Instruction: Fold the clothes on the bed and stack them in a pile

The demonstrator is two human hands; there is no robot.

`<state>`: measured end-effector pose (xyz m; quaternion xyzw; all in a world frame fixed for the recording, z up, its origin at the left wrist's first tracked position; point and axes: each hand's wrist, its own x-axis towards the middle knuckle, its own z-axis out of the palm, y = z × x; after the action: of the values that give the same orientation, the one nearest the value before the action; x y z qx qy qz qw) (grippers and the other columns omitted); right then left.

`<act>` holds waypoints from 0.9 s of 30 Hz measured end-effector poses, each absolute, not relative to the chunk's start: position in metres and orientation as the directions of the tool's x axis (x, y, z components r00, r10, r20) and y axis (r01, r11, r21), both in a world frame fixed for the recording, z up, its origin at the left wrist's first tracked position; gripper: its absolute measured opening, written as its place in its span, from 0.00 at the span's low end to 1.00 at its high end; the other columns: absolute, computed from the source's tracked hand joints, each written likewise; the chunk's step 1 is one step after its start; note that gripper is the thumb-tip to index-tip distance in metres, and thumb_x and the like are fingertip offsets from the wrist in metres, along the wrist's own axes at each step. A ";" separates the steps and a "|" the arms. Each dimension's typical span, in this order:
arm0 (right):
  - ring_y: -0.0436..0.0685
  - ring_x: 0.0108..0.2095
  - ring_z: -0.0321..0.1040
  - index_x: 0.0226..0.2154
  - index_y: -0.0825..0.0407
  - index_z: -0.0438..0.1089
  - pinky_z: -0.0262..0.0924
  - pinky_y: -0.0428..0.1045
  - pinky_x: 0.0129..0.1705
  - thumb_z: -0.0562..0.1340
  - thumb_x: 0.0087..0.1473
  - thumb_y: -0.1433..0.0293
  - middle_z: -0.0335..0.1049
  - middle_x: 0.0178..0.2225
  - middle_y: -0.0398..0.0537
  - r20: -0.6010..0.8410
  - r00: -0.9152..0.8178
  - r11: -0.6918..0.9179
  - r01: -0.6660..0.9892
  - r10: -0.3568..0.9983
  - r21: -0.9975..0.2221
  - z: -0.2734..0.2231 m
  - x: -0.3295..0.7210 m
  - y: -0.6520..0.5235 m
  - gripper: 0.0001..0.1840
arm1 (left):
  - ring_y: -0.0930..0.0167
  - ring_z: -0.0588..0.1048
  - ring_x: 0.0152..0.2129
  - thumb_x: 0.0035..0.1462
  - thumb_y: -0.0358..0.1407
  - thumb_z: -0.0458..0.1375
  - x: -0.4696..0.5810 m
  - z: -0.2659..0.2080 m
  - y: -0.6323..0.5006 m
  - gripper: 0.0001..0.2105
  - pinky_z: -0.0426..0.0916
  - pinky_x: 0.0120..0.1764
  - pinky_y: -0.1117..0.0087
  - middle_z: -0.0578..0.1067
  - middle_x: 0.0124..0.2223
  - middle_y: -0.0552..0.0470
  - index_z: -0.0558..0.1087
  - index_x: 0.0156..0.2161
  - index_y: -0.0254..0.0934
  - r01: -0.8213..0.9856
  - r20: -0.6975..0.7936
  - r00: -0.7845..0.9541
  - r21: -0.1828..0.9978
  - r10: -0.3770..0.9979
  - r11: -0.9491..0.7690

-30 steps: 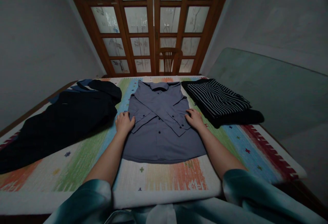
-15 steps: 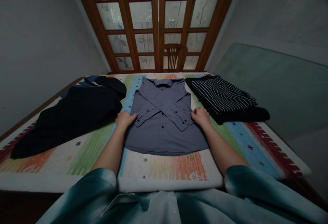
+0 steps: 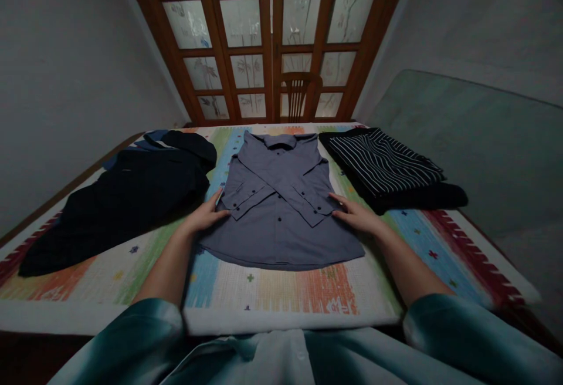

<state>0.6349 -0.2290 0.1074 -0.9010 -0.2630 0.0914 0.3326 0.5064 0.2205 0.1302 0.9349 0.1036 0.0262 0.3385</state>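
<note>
A grey button-up shirt [image 3: 281, 238] lies flat in front of me, its collar at the far end and its hem towards me. Both sleeves are folded across the front, so they cross, with dark buttons at the cuffs. My left hand [image 3: 206, 215] is at the shirt's left edge, fingers apart, the thumb by the cuff. At the right edge is my right hand [image 3: 355, 213], with thumb and fingers spread beside the other cuff. Neither hand grips the cloth; whether the fingertips touch it is hard to tell.
Dark clothing [image 3: 118, 197] lies in a loose heap on the left. A black-and-white striped garment [image 3: 387, 162] rests folded on black cloth [image 3: 422, 198] at the right. Underneath is a colourful striped tablecloth [image 3: 299, 291]. A wooden chair [image 3: 299, 94] stands beyond the table, before glazed doors.
Both hands have let go of the shirt's sides and opened. They have moved slightly outwards and towards me, and the lower corners of the shirt now spread wider.
</note>
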 end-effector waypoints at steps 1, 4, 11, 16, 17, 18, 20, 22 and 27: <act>0.62 0.56 0.63 0.60 0.50 0.62 0.58 0.55 0.57 0.59 0.52 0.66 0.64 0.59 0.52 0.004 0.827 -0.616 0.423 0.563 -0.664 0.108 0.630 -0.233 0.32 | 0.60 0.69 0.55 0.43 0.48 0.62 0.502 0.131 0.222 0.39 0.65 0.53 0.65 0.70 0.59 0.40 0.64 0.61 0.36 0.130 -0.028 0.988 0.670 0.149 -0.731; 0.60 0.44 0.71 0.52 0.51 0.72 0.64 0.54 0.47 0.57 0.52 0.66 0.73 0.49 0.51 -0.110 0.770 -0.594 0.384 0.629 -0.707 0.116 0.619 -0.240 0.24 | 0.61 0.68 0.57 0.44 0.47 0.60 0.494 0.138 0.222 0.30 0.63 0.55 0.64 0.70 0.59 0.44 0.72 0.54 0.41 0.087 -0.109 0.994 0.745 0.009 -0.661; 0.55 0.32 0.69 0.42 0.52 0.77 0.63 0.48 0.34 0.61 0.49 0.59 0.77 0.36 0.49 -0.215 0.736 -0.543 0.239 0.642 -0.805 0.128 0.611 -0.246 0.21 | 0.67 0.76 0.29 0.42 0.47 0.62 0.486 0.149 0.217 0.16 0.70 0.33 0.69 0.79 0.34 0.50 0.79 0.35 0.40 0.320 -0.368 0.930 0.829 -0.016 -0.459; 0.57 0.35 0.70 0.39 0.53 0.79 0.63 0.50 0.36 0.65 0.43 0.54 0.76 0.39 0.52 -0.176 0.854 -0.443 0.070 0.489 -0.894 0.131 0.605 -0.260 0.24 | 0.73 0.70 0.20 0.37 0.45 0.65 0.478 0.158 0.219 0.14 0.62 0.23 0.74 0.75 0.25 0.52 0.78 0.30 0.38 0.369 -0.368 0.928 0.891 0.058 -0.264; 0.58 0.36 0.70 0.37 0.53 0.79 0.64 0.50 0.36 0.66 0.42 0.54 0.77 0.39 0.53 -0.170 0.867 -0.420 0.049 0.468 -0.906 0.135 0.603 -0.264 0.24 | 0.73 0.70 0.20 0.36 0.45 0.66 0.477 0.161 0.218 0.14 0.62 0.23 0.74 0.75 0.25 0.52 0.77 0.28 0.38 0.359 -0.352 0.933 0.903 0.070 -0.237; 0.59 0.37 0.71 0.37 0.53 0.79 0.64 0.50 0.36 0.67 0.40 0.54 0.77 0.39 0.53 -0.165 0.880 -0.396 0.029 0.446 -0.918 0.141 0.602 -0.267 0.25 | 0.73 0.70 0.20 0.35 0.45 0.66 0.476 0.166 0.218 0.14 0.62 0.23 0.73 0.75 0.25 0.52 0.77 0.27 0.38 0.342 -0.332 0.940 0.915 0.083 -0.214; 0.60 0.35 0.71 0.36 0.53 0.79 0.64 0.51 0.35 0.69 0.38 0.54 0.77 0.37 0.54 -0.163 0.900 -0.344 -0.015 0.405 -0.939 0.155 0.601 -0.274 0.25 | 0.72 0.69 0.19 0.31 0.44 0.65 0.475 0.177 0.217 0.13 0.63 0.24 0.72 0.74 0.25 0.51 0.75 0.24 0.38 0.288 -0.270 0.955 0.942 0.120 -0.171; 0.60 0.32 0.71 0.37 0.52 0.79 0.64 0.52 0.33 0.69 0.37 0.55 0.77 0.35 0.54 -0.162 0.916 -0.281 -0.056 0.368 -0.958 0.173 0.604 -0.281 0.25 | 0.71 0.69 0.19 0.29 0.44 0.64 0.476 0.190 0.216 0.13 0.64 0.24 0.70 0.73 0.24 0.51 0.71 0.21 0.38 0.202 -0.182 0.967 0.974 0.178 -0.102; 0.67 0.40 0.72 0.36 0.48 0.77 0.65 0.57 0.39 0.61 0.44 0.54 0.76 0.38 0.56 -0.045 0.982 -0.078 -0.031 0.183 -0.996 0.222 0.630 -0.280 0.20 | 0.69 0.69 0.19 0.34 0.45 0.60 0.494 0.233 0.212 0.11 0.65 0.25 0.67 0.71 0.21 0.52 0.69 0.22 0.39 -0.068 0.011 0.952 0.982 0.306 0.178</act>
<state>0.6296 -0.2797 0.2223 -0.7300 -0.0522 0.0790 0.6769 0.4939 0.2121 0.2325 0.6294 0.0944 0.1229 0.7615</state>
